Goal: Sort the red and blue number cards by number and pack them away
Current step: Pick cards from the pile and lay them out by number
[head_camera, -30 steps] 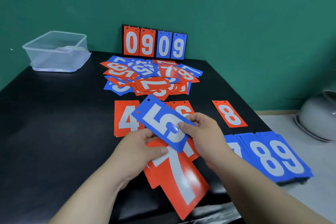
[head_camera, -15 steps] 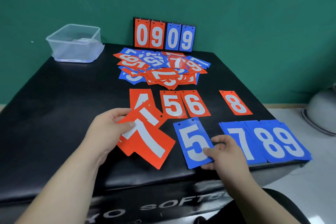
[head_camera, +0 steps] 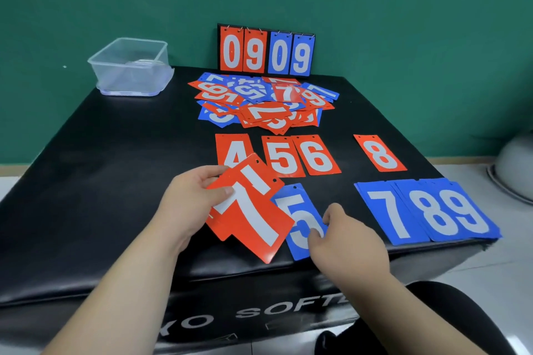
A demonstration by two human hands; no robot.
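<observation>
My left hand (head_camera: 189, 204) grips a small fan of red cards (head_camera: 253, 213), a red 7 on top. My right hand (head_camera: 346, 236) hovers over the lower part of a blue 5 card (head_camera: 298, 210) lying flat near the front edge, its fingers loosely curled and holding nothing. Red 4 (head_camera: 230, 150), red 5 (head_camera: 281, 155), red 6 (head_camera: 315, 155) and red 8 (head_camera: 380, 153) lie in a row. Blue 7 (head_camera: 383, 210), 8 (head_camera: 432, 213) and 9 (head_camera: 467, 210) stacks overlap at the front right. A mixed pile of red and blue cards (head_camera: 265, 104) sits further back.
A clear plastic box (head_camera: 129, 66) stands at the back left of the black padded table (head_camera: 101, 167). A flip scoreboard (head_camera: 265, 52) showing 0909 leans on the green wall. A grey round object (head_camera: 516, 164) lies on the floor at right.
The blue 5 went from both hands down onto the table near the front edge. My right hand has let it go and lifted slightly. My left hand keeps the red cards.
</observation>
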